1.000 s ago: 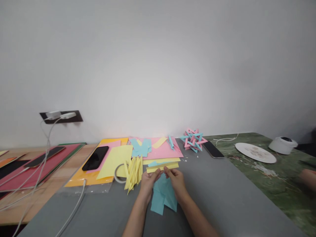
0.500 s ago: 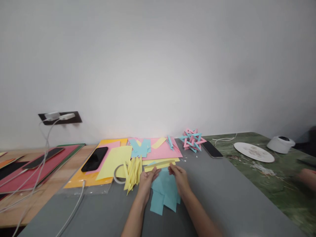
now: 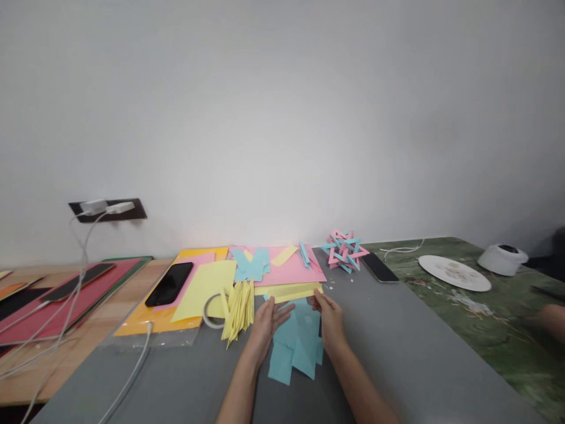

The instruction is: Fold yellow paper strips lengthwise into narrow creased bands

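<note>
A yellow paper strip (image 3: 293, 292) stretches level between my two hands. At its left end, my left hand (image 3: 263, 325) pinches it with the fingertips, the other fingers held apart. My right hand (image 3: 330, 320) grips the right end between thumb and fingers. Just below lie several overlapping pieces of blue paper (image 3: 304, 347) on the grey tabletop. Left of my left hand is a bundle of folded yellow paper strips (image 3: 238, 312), beside a roll of tape (image 3: 207, 312).
Behind my hands lies a pink sheet (image 3: 304, 272) with blue paper pieces (image 3: 251, 265). A pink-and-blue paper star model (image 3: 344, 250) stands near a phone (image 3: 379, 268). Another phone (image 3: 170, 285) rests on coloured sheets. A white plate (image 3: 454, 259) and a person's hand (image 3: 552, 321) are at right.
My hands have moved slightly apart towards the ends of the yellow strip. The strip, folded edge up before, now looks flatter and tilted lower. The other person's hand has shifted slightly.
</note>
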### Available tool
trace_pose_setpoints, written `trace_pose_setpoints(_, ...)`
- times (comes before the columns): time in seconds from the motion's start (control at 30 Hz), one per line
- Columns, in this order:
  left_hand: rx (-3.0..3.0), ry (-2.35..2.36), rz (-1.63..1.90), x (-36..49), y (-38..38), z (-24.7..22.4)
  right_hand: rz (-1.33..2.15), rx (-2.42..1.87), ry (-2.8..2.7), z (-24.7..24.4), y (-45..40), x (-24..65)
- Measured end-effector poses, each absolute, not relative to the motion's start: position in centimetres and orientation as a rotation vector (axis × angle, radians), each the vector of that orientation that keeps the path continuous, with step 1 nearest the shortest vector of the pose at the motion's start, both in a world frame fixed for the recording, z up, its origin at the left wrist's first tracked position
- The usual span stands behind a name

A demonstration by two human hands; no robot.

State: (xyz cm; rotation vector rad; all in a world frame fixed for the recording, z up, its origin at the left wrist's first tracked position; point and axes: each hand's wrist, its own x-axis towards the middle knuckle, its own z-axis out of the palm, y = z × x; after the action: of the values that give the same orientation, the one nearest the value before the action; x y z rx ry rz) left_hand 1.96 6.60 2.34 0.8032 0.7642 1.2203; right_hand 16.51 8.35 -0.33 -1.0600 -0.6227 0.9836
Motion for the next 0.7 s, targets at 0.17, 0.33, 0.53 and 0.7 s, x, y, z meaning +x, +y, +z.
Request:
trace_pose_setpoints(0.17,0.861,0.948,1.319,1.6,7.1,1.8,0.830,-1.170,-0.733,-0.4,8.6,17.0)
trace_pose_setpoints(0.33,0.952,1.060,1.402,1.6,7.6,1.2,0.219,-1.321,-1.085,0.9,8.0,17.4)
trace_pose_setpoints(0.53,0.868,1.112,1.464,1.6,7.6,1.5,0.256,-1.251,-1.554,2.2,7.0,16.8)
trace_pose_setpoints(0.7,0.834,0.995,1.325,2.0,7.3,1.6,0.492,-1.224,-1.492,2.2,6.7,15.8)
